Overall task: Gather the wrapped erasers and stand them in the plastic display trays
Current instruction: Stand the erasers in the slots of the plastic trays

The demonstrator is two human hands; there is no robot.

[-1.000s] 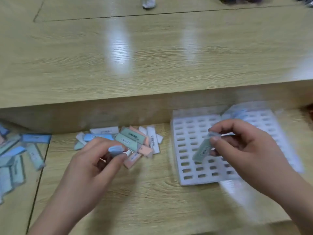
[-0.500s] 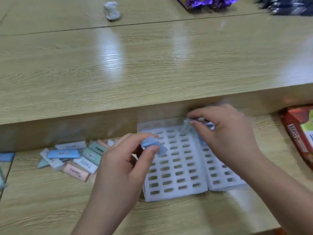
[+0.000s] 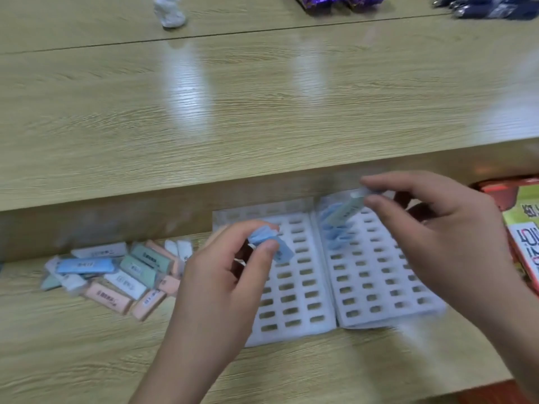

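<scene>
Left hand (image 3: pixel 233 275): pinched a blue eraser (image 3: pixel 271 249) between thumb and fingertips. Blur prevented telling whether it carried more than one piece. It hovered over the far half of the left tray.
Right hand (image 3: pixel 431 237): pinched the top end of a pale green eraser (image 3: pixel 345 212) between thumb and forefinger, with the other fingers loosely curled behind.
Pale green eraser: tilted, with its top end leaning right and its bottom end at the far left corner of the right tray, just beside the standing blue erasers. Whether it had entered a slot could not be told.
Left tray (image 3: pixel 297 290): white plastic with rows of oblong slots, lying flat on the lower surface.
Right tray (image 3: pixel 379 284): same pattern, touching the left tray along one long edge.
Standing blue erasers (image 3: pixel 335 228): a short leaning column in the far left slots of the right tray.
Loose pile (image 3: pixel 116 275): wrapped erasers in blue, green, pink and white, lying flat and overlapping, left of the left tray and near the step.
Lower surface (image 3: pixel 87 345): light wood grain, carrying the trays and the pile.
Upper surface (image 3: pixel 262 112): raised wood-grain level behind the step, streaked with glare.
White lump (image 3: pixel 170 11): far left on the upper surface.
Purple packets (image 3: pixel 341 0): at the far edge, cut off by the frame.
Dark items (image 3: pixel 495 7): far right corner, too blurred to identify.
Printed box (image 3: pixel 522 243): red and green, right of the right tray.
</scene>
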